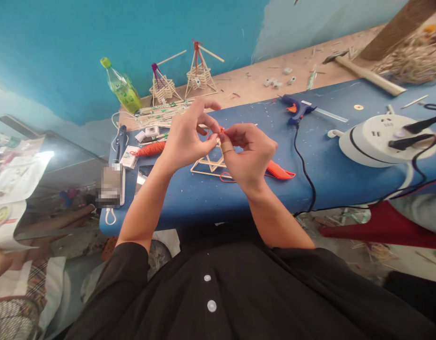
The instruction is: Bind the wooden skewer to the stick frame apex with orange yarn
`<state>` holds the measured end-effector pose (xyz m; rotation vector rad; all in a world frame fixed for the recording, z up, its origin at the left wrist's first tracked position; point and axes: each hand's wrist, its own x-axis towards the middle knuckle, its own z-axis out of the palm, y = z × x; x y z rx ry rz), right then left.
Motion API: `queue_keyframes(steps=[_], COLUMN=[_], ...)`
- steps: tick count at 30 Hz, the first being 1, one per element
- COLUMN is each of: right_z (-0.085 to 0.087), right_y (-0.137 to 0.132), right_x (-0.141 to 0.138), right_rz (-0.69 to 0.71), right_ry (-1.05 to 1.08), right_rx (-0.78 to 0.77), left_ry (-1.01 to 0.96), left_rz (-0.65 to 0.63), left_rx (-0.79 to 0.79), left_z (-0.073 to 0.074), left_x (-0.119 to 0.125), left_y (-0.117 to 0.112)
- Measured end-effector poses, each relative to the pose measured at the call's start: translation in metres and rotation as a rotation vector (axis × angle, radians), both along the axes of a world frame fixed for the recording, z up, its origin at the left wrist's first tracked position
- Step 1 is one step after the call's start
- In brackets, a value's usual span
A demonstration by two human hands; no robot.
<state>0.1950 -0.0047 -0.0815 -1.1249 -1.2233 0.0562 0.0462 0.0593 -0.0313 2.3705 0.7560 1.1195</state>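
My left hand (192,134) and my right hand (248,153) meet over the blue table, thumbs and fingertips pinched together. Between them is a bit of orange string (222,129), at the top of a small frame of thin wooden sticks (211,165). The frame has a star-like pattern, and my fingers partly hide it. A tan bandage-like wrap (225,142) covers my right thumb. Beside my right wrist lies a bundle of orange cord (280,171). A darker orange cord bundle (151,149) lies behind my left forearm.
Two finished-looking stick structures (200,78) stand by the wall near a green-capped bottle (122,87). To the right are a blue glue gun (296,108), a white power strip (377,141) with black cables, and a hammer (371,75). A phone (111,185) sits at the left edge.
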Motion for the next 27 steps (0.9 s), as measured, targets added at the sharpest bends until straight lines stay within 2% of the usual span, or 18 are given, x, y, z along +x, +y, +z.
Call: queue_keyframes(steps=[7,11,19,23,27], right_z=[0.002,0.004,-0.006,-0.007,-0.004], right_y=[-0.001,0.0,0.009,0.012,0.013], right_x=[0.0,-0.001,0.01,0.015,0.017], right_rz=[-0.05,-0.07,0.299,0.39,0.443], right_ry=[-0.146,-0.144,0.242,0.307,0.346], right_rx=[0.068,-0.003,-0.204,-0.229,-0.267], left_ry=[-0.018,-0.036,-0.076,-0.114,-0.141], left_rz=[0.01,0.024,0.06,0.126,0.249], left_rx=[0.034,0.051,0.064,0.129,0.289], left_z=[-0.007,-0.008,-0.021,-0.032,-0.039], left_x=[0.0,0.001,0.006,0.01,0.012], left_y=[0.004,0.005,-0.003,-0.008,-0.016])
